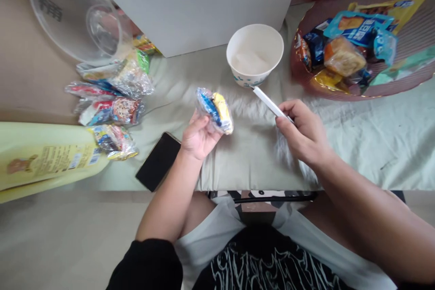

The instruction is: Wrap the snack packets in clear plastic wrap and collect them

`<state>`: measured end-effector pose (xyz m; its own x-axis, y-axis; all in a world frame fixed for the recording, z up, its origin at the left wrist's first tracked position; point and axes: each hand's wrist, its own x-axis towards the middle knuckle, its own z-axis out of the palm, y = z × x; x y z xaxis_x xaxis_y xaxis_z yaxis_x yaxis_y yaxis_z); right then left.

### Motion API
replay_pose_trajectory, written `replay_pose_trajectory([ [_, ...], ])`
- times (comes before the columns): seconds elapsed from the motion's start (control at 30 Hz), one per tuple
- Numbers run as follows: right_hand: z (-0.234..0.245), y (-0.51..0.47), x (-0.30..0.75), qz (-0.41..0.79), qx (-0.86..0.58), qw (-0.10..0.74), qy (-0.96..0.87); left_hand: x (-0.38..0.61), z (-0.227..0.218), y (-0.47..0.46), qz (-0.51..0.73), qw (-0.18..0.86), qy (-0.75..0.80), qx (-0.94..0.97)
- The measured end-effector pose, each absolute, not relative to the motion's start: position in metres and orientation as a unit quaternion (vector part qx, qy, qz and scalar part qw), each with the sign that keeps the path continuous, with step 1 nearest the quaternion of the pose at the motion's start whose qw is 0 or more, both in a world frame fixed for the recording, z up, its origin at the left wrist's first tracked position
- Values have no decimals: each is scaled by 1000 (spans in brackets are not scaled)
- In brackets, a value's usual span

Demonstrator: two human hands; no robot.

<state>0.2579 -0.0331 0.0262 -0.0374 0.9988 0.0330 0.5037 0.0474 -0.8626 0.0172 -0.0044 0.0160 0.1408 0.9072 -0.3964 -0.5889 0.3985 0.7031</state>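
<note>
Left hand (pixel 200 139) grips a clear-wrapped snack bundle (pixel 215 111) mid-frame; right hand (pixel 303 133) pinches a slim white stick (pixel 269 103), its tip perhaps touching the white bowl (pixel 246 76), upper centre. Snacks (pixel 345 55) lie in a pink basket (pixel 418 31), upper right.

Few letters can be read; most are blurred.
On the white box (pixel 210 9) stands "Liho", its end faint. The character 桶 shows at the clear tub (pixel 73 31), on it or behind, I cannot tell. Lettering on the yellow bag (pixel 50 158) and black shirt (pixel 261 244) is not readable.
</note>
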Motion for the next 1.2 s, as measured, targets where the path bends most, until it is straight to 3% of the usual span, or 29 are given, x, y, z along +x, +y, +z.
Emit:
replay_pose_trajectory([
  [0.17,24,-37,254,352,-577,364,-641,29,10,-4,552,665,443,238],
  [0.5,32,-44,242,355,-515,312,-715,34,13,-11,529,674,441,267],
  [0.8,20,-40,248,255,-534,292,-751,-4,38,4,609,592,467,247],
  [0.97,8,-32,258,140,-600,277,-737,1,31,1,623,570,454,284],
  [1.13,0,-29,258,66,-606,239,-755,31,8,-19,547,611,462,337],
  [1.2,1,-30,256,53,-605,247,-755,35,5,-28,499,573,495,422],
])
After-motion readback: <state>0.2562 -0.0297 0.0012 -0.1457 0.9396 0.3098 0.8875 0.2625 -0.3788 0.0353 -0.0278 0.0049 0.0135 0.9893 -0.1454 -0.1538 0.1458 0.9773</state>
